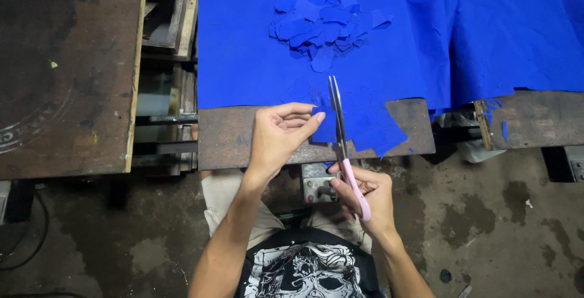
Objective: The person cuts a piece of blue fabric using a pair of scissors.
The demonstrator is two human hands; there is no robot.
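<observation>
I judge I'm mid-cut: my right hand (365, 197) is clamped around the pink-handled steel scissors (342, 146), blades nearly together. My left hand (281, 133) pinches the blue fabric sheet (365, 124) just left of them. Beyond lies a pile of blue fabric offcuts (325, 21). Next calls for reopening the blades.

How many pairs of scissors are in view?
1. The scissors are in the right hand, blades closed over blue cloth that the left hand holds. None show elsewhere.
</observation>
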